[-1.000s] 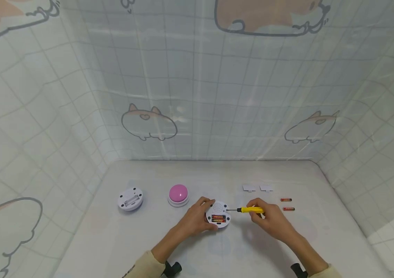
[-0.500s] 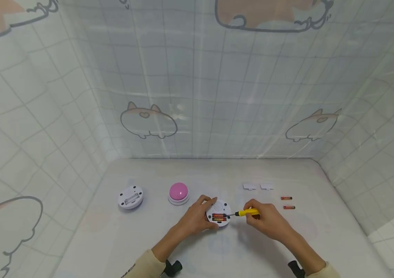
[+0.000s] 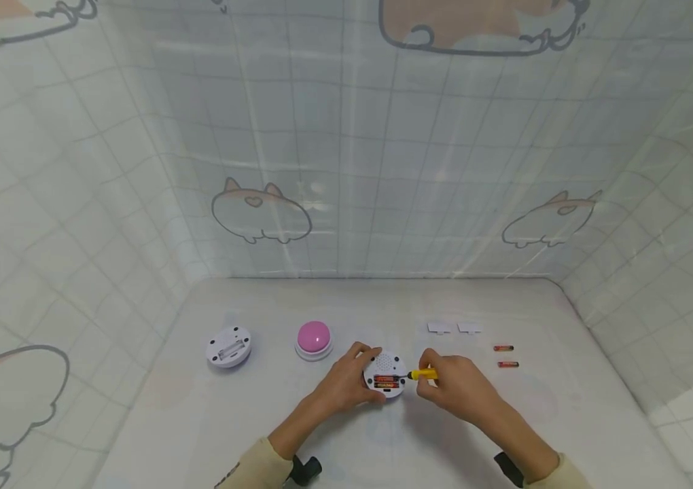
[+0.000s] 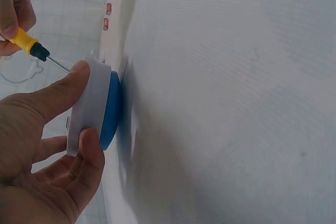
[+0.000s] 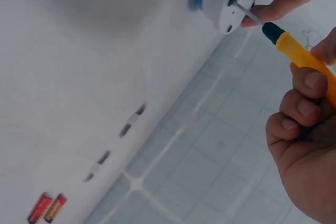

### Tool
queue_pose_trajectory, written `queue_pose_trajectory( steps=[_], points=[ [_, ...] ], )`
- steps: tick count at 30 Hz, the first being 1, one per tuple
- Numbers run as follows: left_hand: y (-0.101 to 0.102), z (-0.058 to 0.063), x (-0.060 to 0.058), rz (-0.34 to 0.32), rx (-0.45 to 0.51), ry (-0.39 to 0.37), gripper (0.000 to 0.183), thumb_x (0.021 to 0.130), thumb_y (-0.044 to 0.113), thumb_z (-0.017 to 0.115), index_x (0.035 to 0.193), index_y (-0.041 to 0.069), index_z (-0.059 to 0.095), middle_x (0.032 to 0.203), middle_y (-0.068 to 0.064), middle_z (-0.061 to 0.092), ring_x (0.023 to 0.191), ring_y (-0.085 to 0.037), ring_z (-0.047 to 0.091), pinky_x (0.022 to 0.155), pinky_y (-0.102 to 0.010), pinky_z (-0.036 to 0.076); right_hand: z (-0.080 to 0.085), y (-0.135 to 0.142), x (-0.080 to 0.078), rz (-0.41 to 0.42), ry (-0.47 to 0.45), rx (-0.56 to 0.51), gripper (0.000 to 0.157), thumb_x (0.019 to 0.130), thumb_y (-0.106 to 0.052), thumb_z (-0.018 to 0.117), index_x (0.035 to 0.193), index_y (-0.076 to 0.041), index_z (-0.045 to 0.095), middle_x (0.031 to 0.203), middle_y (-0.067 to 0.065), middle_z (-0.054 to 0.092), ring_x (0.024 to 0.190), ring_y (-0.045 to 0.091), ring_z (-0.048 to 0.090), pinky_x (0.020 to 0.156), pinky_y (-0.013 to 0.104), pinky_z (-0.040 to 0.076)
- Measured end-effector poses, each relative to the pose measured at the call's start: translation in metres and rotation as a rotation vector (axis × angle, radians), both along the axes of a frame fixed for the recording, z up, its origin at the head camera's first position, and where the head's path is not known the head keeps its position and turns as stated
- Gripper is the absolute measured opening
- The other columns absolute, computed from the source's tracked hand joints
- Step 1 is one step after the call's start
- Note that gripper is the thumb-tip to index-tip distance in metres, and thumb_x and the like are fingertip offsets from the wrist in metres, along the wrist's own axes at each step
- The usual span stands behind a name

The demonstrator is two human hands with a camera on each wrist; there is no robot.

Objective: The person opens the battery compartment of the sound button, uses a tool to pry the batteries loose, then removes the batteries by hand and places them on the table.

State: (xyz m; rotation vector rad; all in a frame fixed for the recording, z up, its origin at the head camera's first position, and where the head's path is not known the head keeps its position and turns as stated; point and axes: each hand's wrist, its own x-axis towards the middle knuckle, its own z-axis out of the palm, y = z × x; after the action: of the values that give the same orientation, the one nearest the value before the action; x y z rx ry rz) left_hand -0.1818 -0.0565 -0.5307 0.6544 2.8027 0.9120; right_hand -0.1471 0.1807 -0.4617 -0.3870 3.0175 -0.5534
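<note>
My left hand [image 3: 344, 382] grips an upturned round button [image 3: 382, 363], fingers and thumb around its white base. Its blue dome [image 4: 112, 111] faces down in the left wrist view. Two red batteries [image 3: 386, 382] lie side by side in its uncovered compartment. In my right hand [image 3: 464, 388] is a screwdriver [image 3: 425, 374] with a yellow handle, pinched between thumb and fingers. The thin metal shaft [image 5: 250, 14] reaches the right end of the compartment, by the batteries. Exactly what the tip touches is too small to tell.
A pink-domed button [image 3: 314, 337] stands left of my left hand. Farther left lies another upturned white button [image 3: 229, 348] with an uncovered compartment. Two small white covers [image 3: 439, 329] lie at the back right, near two loose red batteries [image 3: 508, 365]. Patterned walls surround the table.
My right hand has moved left and the screwdriver tip has shifted down from the base's upper right to the compartment's right end. My left hand keeps its grip on the button.
</note>
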Motion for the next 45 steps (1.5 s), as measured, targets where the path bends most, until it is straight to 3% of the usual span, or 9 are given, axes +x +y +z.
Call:
queue_pose_trajectory(
  steps=[7, 21, 27, 45],
  points=[
    [0.001, 0.001, 0.001, -0.007, 0.009, 0.019, 0.091, 0.072, 0.041, 0.091, 0.149, 0.016, 0.048, 0.136, -0.005, 0.051, 0.112, -0.021, 0.058, 0.100, -0.041, 0.051, 0.002, -0.007, -0.002, 0.032, 0.041, -0.018, 0.017, 0.089, -0.028, 0.073, 0.102, -0.019, 0.068, 0.071, -0.011, 0.062, 0.061, 0.008, 0.049, 0.060, 0.019, 0.049],
    [-0.001, -0.003, -0.001, 0.006, 0.005, 0.018, 0.092, 0.071, 0.044, 0.091, 0.148, 0.016, 0.049, 0.136, -0.007, 0.052, 0.111, -0.022, 0.058, 0.101, -0.043, 0.050, -0.022, 0.013, -0.008, -0.069, -0.043, -0.311, 0.006, 0.090, -0.019, 0.075, 0.094, -0.021, 0.072, 0.085, -0.009, 0.068, 0.072, 0.011, 0.055, 0.064, 0.021, 0.051],
    [-0.002, -0.003, 0.001, 0.003, -0.006, 0.025, 0.092, 0.072, 0.044, 0.090, 0.148, 0.015, 0.049, 0.136, -0.007, 0.052, 0.112, -0.022, 0.058, 0.101, -0.044, 0.050, -0.029, 0.019, -0.009, -0.109, -0.085, -0.421, 0.004, 0.092, -0.018, 0.072, 0.095, -0.018, 0.073, 0.085, -0.007, 0.070, 0.068, 0.010, 0.060, 0.064, 0.021, 0.053],
    [-0.001, -0.001, 0.002, 0.005, -0.007, 0.018, 0.091, 0.073, 0.043, 0.090, 0.148, 0.015, 0.049, 0.136, -0.006, 0.052, 0.112, -0.021, 0.057, 0.102, -0.042, 0.049, -0.044, 0.030, -0.015, -0.157, -0.188, -0.626, 0.012, 0.096, -0.019, 0.068, 0.102, -0.010, 0.073, 0.082, 0.003, 0.073, 0.070, 0.018, 0.064, 0.068, 0.022, 0.055]
  ],
)
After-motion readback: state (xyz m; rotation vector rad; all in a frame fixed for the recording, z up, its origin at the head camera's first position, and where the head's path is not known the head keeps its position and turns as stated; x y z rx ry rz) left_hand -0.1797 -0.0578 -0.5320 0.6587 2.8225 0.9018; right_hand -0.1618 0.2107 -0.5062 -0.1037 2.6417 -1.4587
